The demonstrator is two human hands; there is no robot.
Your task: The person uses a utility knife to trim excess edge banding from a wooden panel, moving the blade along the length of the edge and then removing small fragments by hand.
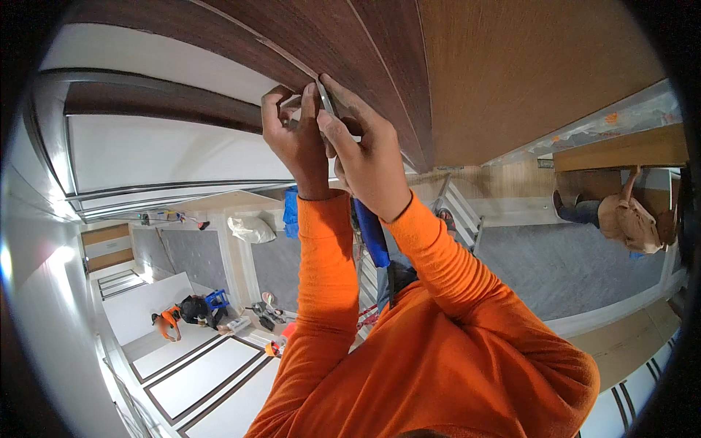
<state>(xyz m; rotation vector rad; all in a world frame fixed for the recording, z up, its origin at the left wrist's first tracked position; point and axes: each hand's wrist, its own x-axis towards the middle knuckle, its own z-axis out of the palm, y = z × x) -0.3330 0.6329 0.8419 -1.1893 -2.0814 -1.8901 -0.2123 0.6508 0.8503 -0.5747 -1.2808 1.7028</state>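
Note:
Overhead, both hands are together at the lower edge of a dark brown wood-grain panel [321, 36]. My right hand [372, 157] is closed around a slim, grey, metal-coloured tool [324, 96], its index finger reaching up to the panel. Whether it is a knife or another blade cannot be made out. Close against it, my left hand [298, 146] is closed with bent fingers beside the tool; what it pinches is hidden. A thin pale strip [285, 52] runs along the panel to the fingertips.
A lighter brown board [526, 66] adjoins the panel. Below me stands a metal stepladder [461, 212]. A white bag [251, 229] lies on the floor. One person [628, 219] is at the right; another person [171, 319] works at the lower left beside a blue stool [217, 298].

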